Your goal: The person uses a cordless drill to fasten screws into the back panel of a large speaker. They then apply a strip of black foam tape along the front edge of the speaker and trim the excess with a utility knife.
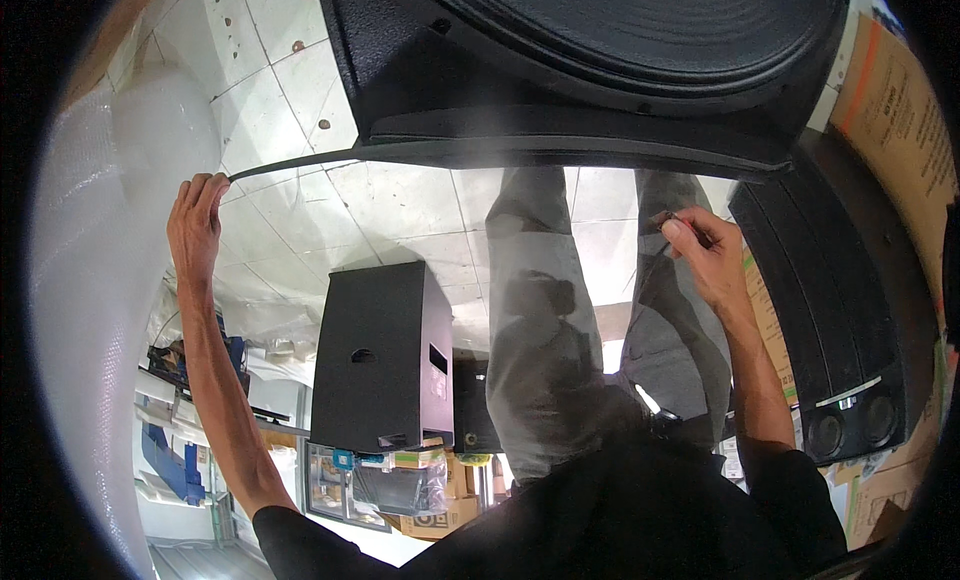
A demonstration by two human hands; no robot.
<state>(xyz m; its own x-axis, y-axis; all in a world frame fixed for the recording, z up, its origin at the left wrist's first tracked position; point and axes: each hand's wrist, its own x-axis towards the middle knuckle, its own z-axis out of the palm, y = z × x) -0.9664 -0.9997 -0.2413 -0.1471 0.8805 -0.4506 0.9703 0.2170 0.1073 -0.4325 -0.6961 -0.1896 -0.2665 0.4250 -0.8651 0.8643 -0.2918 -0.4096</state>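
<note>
A large black speaker cabinet (390,90) fills the top of the head view, its round woofer (640,25) facing up. A narrow black strip (290,165) runs along the cabinet's near edge and stretches out past its left side. My left hand (195,230) is closed on that strip's free end, away from the cabinet. Lower right of the cabinet, my right hand (712,255) pinches a small dark tool with a bit of red on it; its kind is mostly hidden by the fingers. This hand is apart from the strip.
A black box-shaped cabinet (370,360) with cut-out handles stands on the white tiled floor (290,215) at lower left. Bubble wrap (95,280) bulges along the left side. To the right are a long black speaker (815,270) and cardboard boxes (895,130).
</note>
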